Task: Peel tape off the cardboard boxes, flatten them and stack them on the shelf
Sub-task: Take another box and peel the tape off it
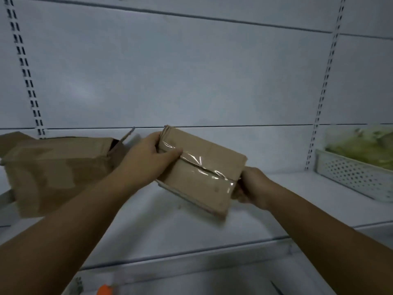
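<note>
You hold the box (202, 171) between both hands over the white shelf (191, 228). It is tilted, so its left end sits higher and farther back than its right end. Your left hand (148, 158) grips the left end. The thumb lies along the top with its tip on the tape (197, 162), and the other fingers wrap round the far side, out of sight. Your right hand (253, 186) grips the right end with its fingers curled round it, the fingertips hidden. The hands are apart, with the box's length between them.

The tape is clear and wrinkled. It runs along the seam where the two top flaps meet and is stuck down across it. Whether the box's lower edge touches the shelf cannot be told.

To your left a big box (53, 167) lies on the shelf, crumpled. Its right end is open, with a flap standing up just behind your left wrist. At the far right a white perforated basket (350, 177) stands on the shelf and holds something pale green, too blurred to name. Slotted uprights (25, 71) run up the white back panel. An orange thing (104, 290) shows at the bottom edge, too blurred to tell.
</note>
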Tool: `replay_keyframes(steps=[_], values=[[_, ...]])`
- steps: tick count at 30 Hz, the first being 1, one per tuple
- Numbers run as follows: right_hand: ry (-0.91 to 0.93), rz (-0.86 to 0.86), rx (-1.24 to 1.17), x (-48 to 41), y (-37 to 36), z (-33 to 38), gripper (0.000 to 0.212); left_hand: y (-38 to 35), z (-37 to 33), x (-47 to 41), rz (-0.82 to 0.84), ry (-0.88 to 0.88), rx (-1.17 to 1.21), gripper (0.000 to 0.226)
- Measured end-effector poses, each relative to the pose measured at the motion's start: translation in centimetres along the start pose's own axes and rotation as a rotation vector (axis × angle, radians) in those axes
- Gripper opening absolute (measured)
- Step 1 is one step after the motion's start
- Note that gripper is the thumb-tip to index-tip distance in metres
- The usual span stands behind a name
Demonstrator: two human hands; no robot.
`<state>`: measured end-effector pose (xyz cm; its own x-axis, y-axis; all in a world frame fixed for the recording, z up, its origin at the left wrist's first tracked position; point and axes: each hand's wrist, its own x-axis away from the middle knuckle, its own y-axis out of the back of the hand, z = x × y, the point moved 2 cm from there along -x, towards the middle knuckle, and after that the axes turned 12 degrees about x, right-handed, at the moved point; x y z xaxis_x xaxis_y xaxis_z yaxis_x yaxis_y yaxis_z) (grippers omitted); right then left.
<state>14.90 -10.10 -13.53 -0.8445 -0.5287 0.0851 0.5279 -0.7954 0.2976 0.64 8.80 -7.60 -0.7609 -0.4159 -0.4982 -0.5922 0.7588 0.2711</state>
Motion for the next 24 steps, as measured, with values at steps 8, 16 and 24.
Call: replay_keyframes(steps=[8, 16, 24], values=[[-0.004, 0.263, 0.846, -3.6, 3.1, -3.4, 0.057, -4.5, 5.5, -5.5, 0.019, 0.31, -0.233, 0.056], [0.76, -0.349, 0.265, -5.4, 4.9, -2.5, 0.026, -8.1, 5.8, -7.8, 0.038, 0.366, -0.182, 0.049], [1.301, -0.216, 0.751, -4.8, 1.6, -3.9, 0.076, -8.3, 7.6, -8.7, -0.127, 0.254, 0.018, 0.018]])
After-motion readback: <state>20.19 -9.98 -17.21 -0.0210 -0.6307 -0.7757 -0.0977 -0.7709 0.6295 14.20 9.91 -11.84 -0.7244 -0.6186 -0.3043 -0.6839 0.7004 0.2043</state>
